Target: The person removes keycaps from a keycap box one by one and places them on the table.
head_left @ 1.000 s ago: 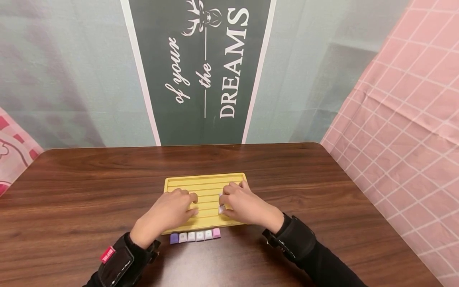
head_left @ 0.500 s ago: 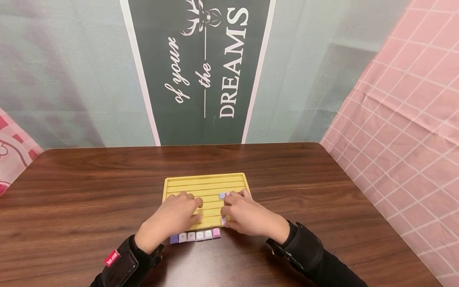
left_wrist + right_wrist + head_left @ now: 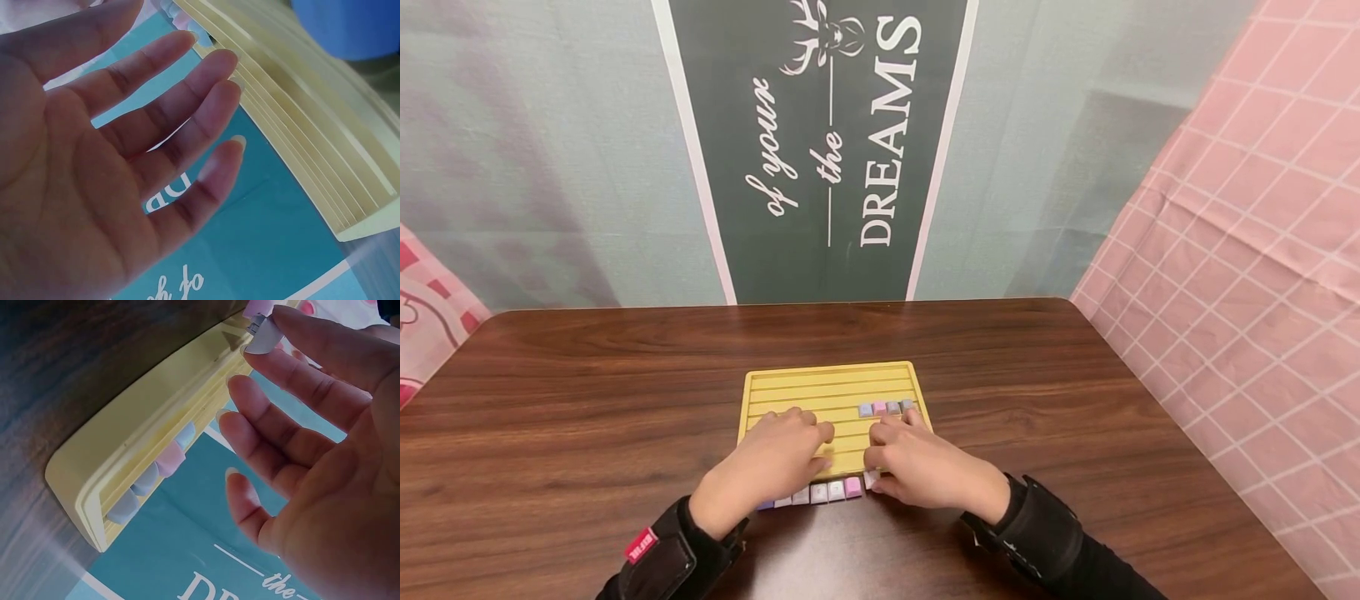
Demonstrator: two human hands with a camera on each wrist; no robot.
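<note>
My right hand pinches a white keycap between thumb and index finger, at the front edge of a yellow ridged tray. This keycap is beside the right end of a row on the table that finishes with a pink keycap. Over the tray's front left part hovers my left hand, its fingers loosely bent and holding nothing. It hides part of the row's left end, where a purple keycap peeks out. Blue, pink and grey keycaps line one groove at the tray's right.
Dark wood table surrounds the tray on all sides. A printed cloth backdrop hangs behind the far table edge, and a pink checked cloth hangs at the right.
The right hand has moved from the tray toward the near side, carrying the white keycap to the row and uncovering the keycaps in the groove. The left hand has shifted slightly right and nearer.
</note>
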